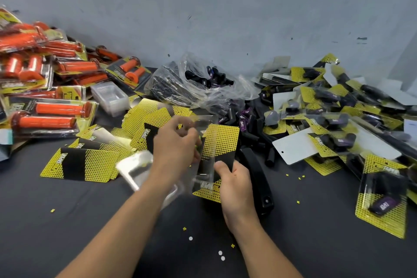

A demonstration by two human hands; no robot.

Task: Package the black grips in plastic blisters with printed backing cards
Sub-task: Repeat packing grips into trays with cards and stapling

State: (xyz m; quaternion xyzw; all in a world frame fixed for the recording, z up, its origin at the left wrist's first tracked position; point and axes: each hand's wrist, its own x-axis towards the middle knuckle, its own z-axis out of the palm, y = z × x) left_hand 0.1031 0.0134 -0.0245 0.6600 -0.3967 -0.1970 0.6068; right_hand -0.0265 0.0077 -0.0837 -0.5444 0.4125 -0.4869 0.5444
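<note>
While the dark tabletop (67,221) fills the whole lower view, its far side against the grey wall is buried. A heap of packed orange grips (45,97) lies on the left. A wide heap of finished packs (338,119) lies on the right, each a yellow-and-black card with dark grips under clear plastic.

Between the heaps a crumpled plastic bag (198,90) lies open with black grips (252,133) inside, and more of them spill loose just in front of it. Left of centre spare cards (90,162) are fanned flat, and behind them sits a stack of empty blisters (110,97).

At centre the person holds one backing card (222,142) above the tabletop with a clear blister (204,160) against its face. The left hand (176,144) pinches the blister's upper part with curled fingers. The right hand (234,185) grips the card's lower edge, thumb on top. Motion blur hides whether a grip is already seated.

The blister looks thin, light, slick and easily dented, so its flat rim is probably the best place to hold it. The card should flex, so its edges suit best. The rubbery grips should tolerate a firm squeeze. Tiny yellow punch-outs (298,202) dot the tabletop.
</note>
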